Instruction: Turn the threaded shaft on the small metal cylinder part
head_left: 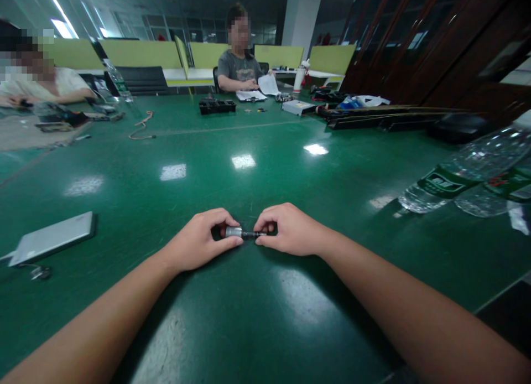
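Between my hands, just above or on the green table (199,328), lies a short silver metal cylinder with a thin dark shaft (234,232) pointing right. My left hand (203,237) pinches the silver cylinder between thumb and fingers. At the other end, my right hand (286,230) closes thumb and fingertips on the dark shaft. The fingertips hide part of both ends. Whether cylinder and shaft are one piece or two joined parts, I cannot tell.
A silver power-bank-like slab (56,237) with a cable lies at left. Clear plastic bottles (443,182) stand at right. Farther back are a black tray (217,105), a cord (143,125) and long dark strips (365,118). Two people sit across the table, one holding paper (269,85).
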Motion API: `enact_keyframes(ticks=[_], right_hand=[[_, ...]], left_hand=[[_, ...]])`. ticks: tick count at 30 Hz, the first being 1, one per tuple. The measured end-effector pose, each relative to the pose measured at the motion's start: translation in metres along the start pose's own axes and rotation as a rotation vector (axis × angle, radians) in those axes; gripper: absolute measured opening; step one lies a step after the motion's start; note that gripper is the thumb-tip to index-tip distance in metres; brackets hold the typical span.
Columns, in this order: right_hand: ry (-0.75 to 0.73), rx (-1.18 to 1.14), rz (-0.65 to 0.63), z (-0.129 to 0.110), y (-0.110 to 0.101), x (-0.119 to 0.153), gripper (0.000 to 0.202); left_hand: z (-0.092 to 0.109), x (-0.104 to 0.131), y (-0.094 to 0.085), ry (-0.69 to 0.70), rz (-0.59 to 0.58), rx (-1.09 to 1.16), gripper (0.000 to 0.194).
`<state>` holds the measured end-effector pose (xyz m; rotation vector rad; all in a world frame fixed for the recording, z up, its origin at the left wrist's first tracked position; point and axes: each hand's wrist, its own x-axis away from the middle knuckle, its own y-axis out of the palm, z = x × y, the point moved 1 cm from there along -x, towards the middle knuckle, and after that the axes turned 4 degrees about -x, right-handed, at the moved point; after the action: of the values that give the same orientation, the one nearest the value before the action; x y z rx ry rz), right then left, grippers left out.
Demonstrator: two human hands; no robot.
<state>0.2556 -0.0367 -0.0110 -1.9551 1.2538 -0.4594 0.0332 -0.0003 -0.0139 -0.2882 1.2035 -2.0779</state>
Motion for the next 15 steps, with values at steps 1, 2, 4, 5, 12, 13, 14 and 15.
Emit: enact_keyframes(ticks=[1, 2, 4, 5, 12, 13, 14, 15], right_hand=[[0.003, -0.002, 0.001, 0.0004, -0.0003, 0.0002, 0.011], [0.004, -0.003, 0.002, 0.0008, -0.0005, 0.0003, 0.011], [0.0, -0.006, 0.003, 0.0015, -0.0008, 0.0005, 0.011], [-0.001, -0.007, 0.004, 0.0019, -0.0009, 0.0006, 0.011], [0.024, -0.04, -0.022, 0.0038, -0.0024, 0.001, 0.011], [0.03, -0.041, -0.024, 0.0039, -0.0028, 0.001, 0.011], [0.035, -0.041, -0.028, 0.004, -0.0033, 0.001, 0.011], [0.039, -0.04, -0.031, 0.004, -0.0038, 0.001, 0.011]], left_hand=[[-0.0001, 0.0, 0.0, -0.001, 0.0, 0.0, 0.024], [-0.0001, 0.0, 0.0, -0.002, -0.002, 0.0, 0.024], [0.0, 0.0002, -0.0002, -0.004, -0.001, -0.001, 0.024], [0.0001, 0.0002, -0.0002, -0.006, -0.002, 0.0, 0.024], [0.0001, 0.0007, -0.0004, -0.004, -0.003, 0.008, 0.023], [0.0, 0.0008, -0.0004, -0.002, -0.003, 0.01, 0.023], [-0.0002, 0.0008, -0.0005, -0.001, -0.002, 0.012, 0.023], [-0.0003, 0.0009, -0.0006, -0.001, -0.001, 0.014, 0.023]])
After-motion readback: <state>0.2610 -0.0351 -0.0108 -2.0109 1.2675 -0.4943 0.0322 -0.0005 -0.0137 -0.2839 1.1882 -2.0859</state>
